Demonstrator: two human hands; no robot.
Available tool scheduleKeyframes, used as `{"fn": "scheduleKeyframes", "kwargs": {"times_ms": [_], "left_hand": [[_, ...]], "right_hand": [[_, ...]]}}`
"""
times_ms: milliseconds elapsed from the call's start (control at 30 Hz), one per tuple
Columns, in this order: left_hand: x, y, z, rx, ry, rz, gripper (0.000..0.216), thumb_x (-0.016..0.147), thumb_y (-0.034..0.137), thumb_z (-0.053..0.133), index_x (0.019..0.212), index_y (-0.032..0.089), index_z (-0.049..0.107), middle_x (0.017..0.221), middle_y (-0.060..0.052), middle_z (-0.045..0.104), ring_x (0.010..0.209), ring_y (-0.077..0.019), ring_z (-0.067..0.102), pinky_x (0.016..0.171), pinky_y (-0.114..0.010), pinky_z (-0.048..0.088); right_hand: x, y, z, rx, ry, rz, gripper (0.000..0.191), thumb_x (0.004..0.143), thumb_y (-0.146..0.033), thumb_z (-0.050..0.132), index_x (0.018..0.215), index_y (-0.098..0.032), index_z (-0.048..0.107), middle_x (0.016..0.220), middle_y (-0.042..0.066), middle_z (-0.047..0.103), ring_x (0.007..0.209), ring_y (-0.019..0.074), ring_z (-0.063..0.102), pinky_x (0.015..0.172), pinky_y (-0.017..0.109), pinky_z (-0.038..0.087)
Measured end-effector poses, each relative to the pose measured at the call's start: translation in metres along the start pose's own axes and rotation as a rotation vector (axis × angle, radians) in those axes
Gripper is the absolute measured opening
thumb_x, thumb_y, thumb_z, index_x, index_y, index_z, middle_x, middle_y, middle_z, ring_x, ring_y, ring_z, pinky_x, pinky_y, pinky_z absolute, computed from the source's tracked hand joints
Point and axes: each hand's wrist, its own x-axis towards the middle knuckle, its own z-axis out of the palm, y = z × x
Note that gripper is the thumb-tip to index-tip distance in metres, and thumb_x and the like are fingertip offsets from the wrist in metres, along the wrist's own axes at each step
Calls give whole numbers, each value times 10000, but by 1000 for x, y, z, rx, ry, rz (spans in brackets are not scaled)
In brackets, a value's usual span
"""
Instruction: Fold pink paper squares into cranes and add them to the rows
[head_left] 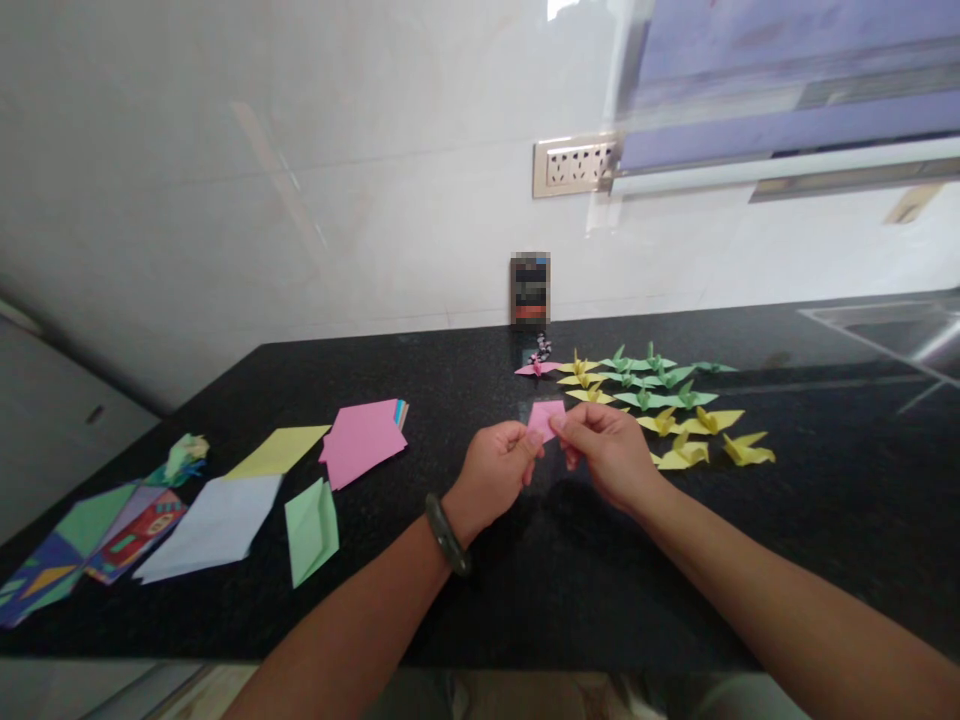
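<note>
Plainly, you have the pink paper point(544, 416) pinched from both sides: your left hand point(499, 462) has thumb and fingers clamped on its lower left part, and your right hand point(609, 448) grips its right side likewise, probably to steady it while the thumbs press. It is held over the counter point(442, 380), between the front and back edges. The cranes point(688, 397) sit in rows toward the back edge, right of centre, perhaps to leave your arms room; the pink stack point(364, 440) and green sheet point(309, 530) lie on the left part, seemingly for easy reach. The paper looks small, plain and straight along its top edge; your fingers hide its lower part, so its layers are hard to make out.
</note>
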Motion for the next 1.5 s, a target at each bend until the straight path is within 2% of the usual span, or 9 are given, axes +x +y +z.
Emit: {"fn": "scheduleKeyframes", "kwargs": {"times_ms": [200, 300, 400, 500, 967, 1167, 1233, 1367, 1500], "left_hand": [[2, -4, 1, -59, 25, -69, 420, 779, 483, 474, 532, 145, 507, 387, 41, 420, 350, -60, 360, 375, -193, 262], [5, -8, 1, -306, 8, -84, 427, 784, 523, 455, 726, 124, 597, 567, -20, 585, 499, -98, 525, 494, -217, 406], [7, -8, 1, -548, 15, -71, 369, 762, 439, 549, 994, 154, 579, 731, -25, 637, 612, -111, 576, 580, -240, 453], [6, -6, 0, -615, 16, -77, 347, 719, 339, 629, 1005, 148, 582, 772, -28, 643, 634, -105, 580, 601, -237, 464], [5, -4, 2, -573, 38, -91, 266, 647, 218, 664, 894, 129, 619, 732, -33, 670, 626, -122, 604, 584, -237, 475], [7, -7, 4, -476, 99, -109, 219, 619, 222, 686, 795, 112, 617, 660, -24, 651, 573, -114, 591, 564, -239, 469], [9, -10, 4, -470, 131, -109, 184, 640, 245, 670, 750, 112, 608, 628, -14, 633, 544, -109, 577, 551, -249, 474], [11, -12, 4, -431, 216, -101, 155, 640, 239, 666, 703, 116, 597, 598, -3, 609, 517, -100, 558, 529, -243, 466], [13, -11, 4, -399, 204, -55, 179, 635, 221, 680, 762, 118, 607, 618, -8, 621, 553, -99, 570, 568, -236, 468]], "right_hand": [[4, 0, -2, 54, -23, 18, 339, 606, -386, 714, 493, -159, 489, 401, -54, 466, 328, 51, 384, 341, 187, 316], [5, -2, -4, 90, -112, 90, 343, 599, -383, 717, 491, -156, 485, 400, -60, 450, 332, 47, 368, 333, 180, 322], [5, -4, -4, 141, -181, 185, 334, 618, -389, 696, 501, -154, 491, 402, -61, 447, 331, 46, 355, 323, 178, 329], [5, -5, -4, 160, -187, 229, 323, 636, -381, 677, 503, -152, 491, 393, -59, 447, 323, 45, 352, 311, 171, 328], [7, -1, -6, 134, -190, 244, 290, 644, -345, 661, 507, -163, 481, 380, -60, 439, 319, 50, 353, 303, 173, 318], [9, 4, -9, -130, -222, 106, 374, 769, -441, 533, 525, -163, 477, 409, -49, 431, 349, 57, 380, 348, 184, 323], [9, 4, -10, -199, -198, 11, 346, 794, -465, 492, 622, -165, 513, 447, -49, 450, 379, 66, 412, 378, 191, 347], [11, 5, -11, -223, -193, -81, 306, 691, -418, 629, 857, -177, 541, 601, -40, 522, 453, 79, 448, 398, 199, 374], [13, 9, -10, -256, -189, -53, 239, 700, -390, 612, 669, -164, 541, 570, -25, 518, 467, 83, 453, 427, 212, 397]]}}
